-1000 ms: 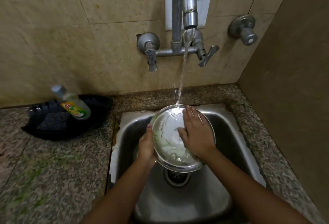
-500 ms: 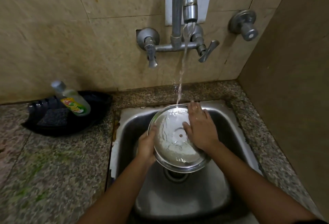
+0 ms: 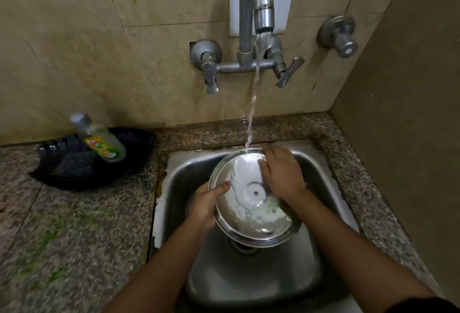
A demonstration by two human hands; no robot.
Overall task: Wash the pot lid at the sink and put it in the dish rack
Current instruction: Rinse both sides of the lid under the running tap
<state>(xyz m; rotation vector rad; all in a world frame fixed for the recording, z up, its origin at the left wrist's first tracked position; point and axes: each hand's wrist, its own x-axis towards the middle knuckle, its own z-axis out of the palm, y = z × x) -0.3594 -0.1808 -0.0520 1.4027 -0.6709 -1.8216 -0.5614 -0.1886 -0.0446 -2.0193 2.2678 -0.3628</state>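
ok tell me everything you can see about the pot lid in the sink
The pot lid is a round, shiny metal disc, apparently steel, with a small rivet at its centre. It is held tilted above the sink basin, concave side up. Tap water strikes its far edge and sheets across it, with pale suds near the lower part. The left hand grips its left rim; the right hand lies flat on its upper right surface.
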